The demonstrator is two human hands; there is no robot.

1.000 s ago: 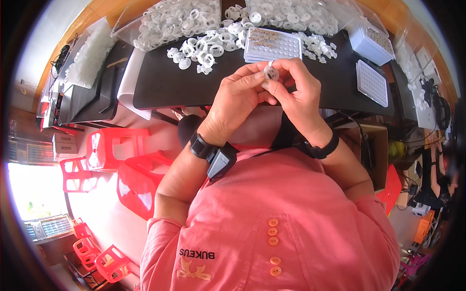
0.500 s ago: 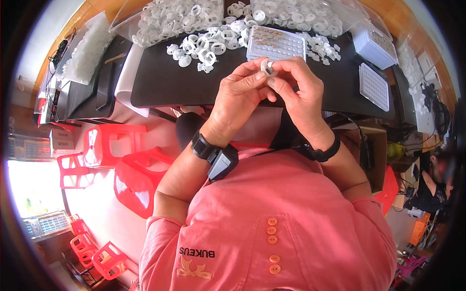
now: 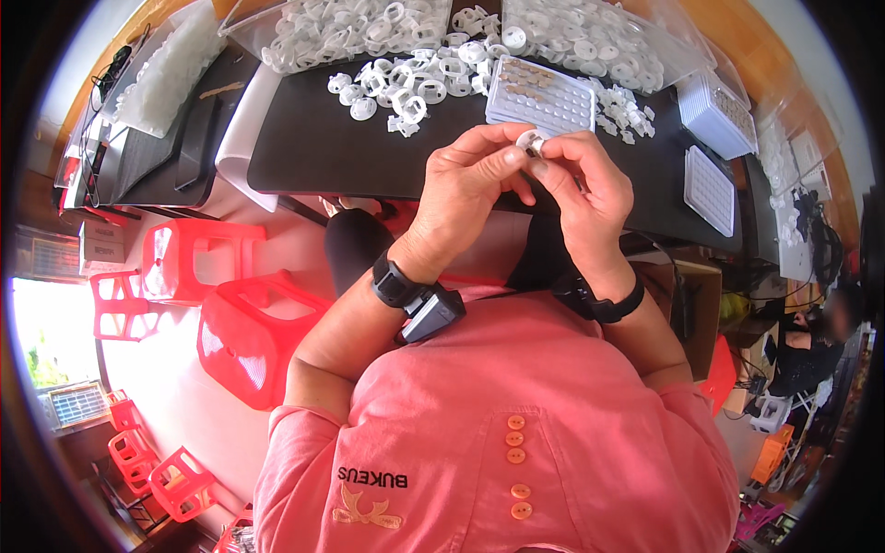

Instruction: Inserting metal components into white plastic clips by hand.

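Observation:
Between my fingertips, over the near edge of the dark table (image 3: 313, 152), is a small round white plastic part (image 3: 531, 142). My left hand (image 3: 468, 189) pinches it from the left, thumb and forefinger closed. From the right, my right hand (image 3: 590, 189) grips the same part with thumb and fingers. Dark spots show on the part's face, too small to make out. Just beyond my hands lies a white tray (image 3: 567, 112) with rows of round pockets, several of which hold small brownish pieces (image 3: 525, 81).
Loose white ring-shaped parts (image 3: 406, 88) heap left of the tray, smaller white pieces (image 3: 625, 109) to its right. Clear bins (image 3: 581, 41) of white parts line the back. Stacked trays (image 3: 714, 115) and a single tray (image 3: 710, 192) sit right. Red stools (image 3: 249, 336) stand left.
The table and tray sit slightly further right in view, and both hands with the white part have shifted right and a little nearer. The part has turned slightly between the fingers.

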